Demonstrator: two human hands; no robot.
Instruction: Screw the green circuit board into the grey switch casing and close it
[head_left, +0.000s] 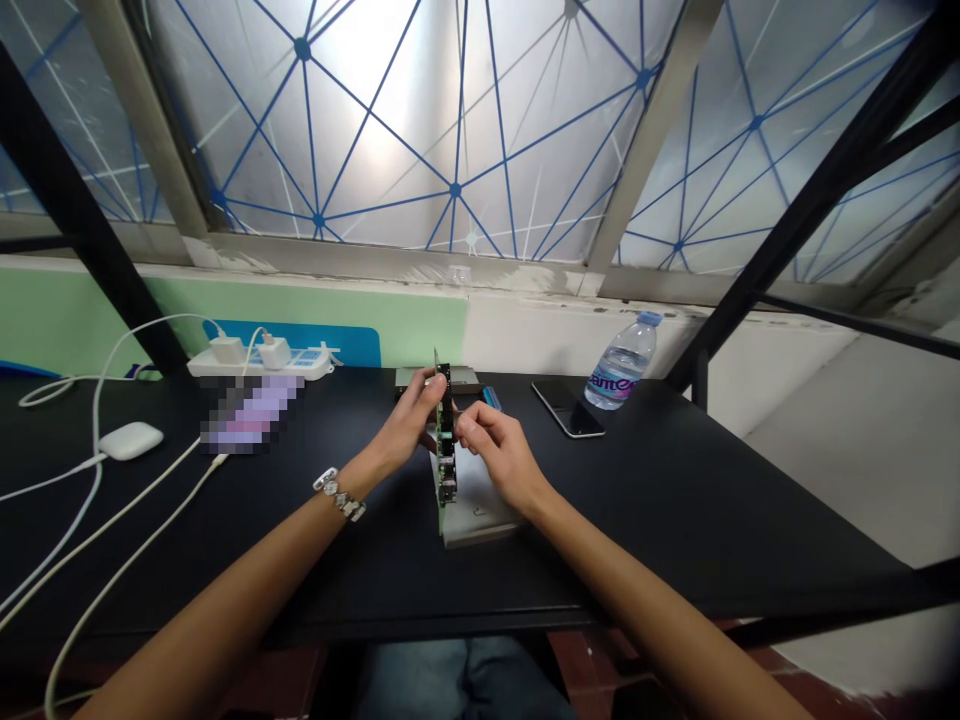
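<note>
A green circuit board with black and metal parts stands on edge, seen almost side-on. My left hand grips its upper part, thumb on the near face and fingers behind. Close against the board's right face, my right hand is closed in a pinch; whatever lies between its fingertips is too small to make out. Under both hands lies a flat light-grey metal plate or case on the black table. Behind the hands sits a grey box-like metal piece, partly covered, with a small blue item beside it.
To the right are a dark phone and a water bottle. On the left, a power strip with chargers, white cables, a white earbud case and a blurred-out purple-screened device. Black frame bars rise at both sides.
</note>
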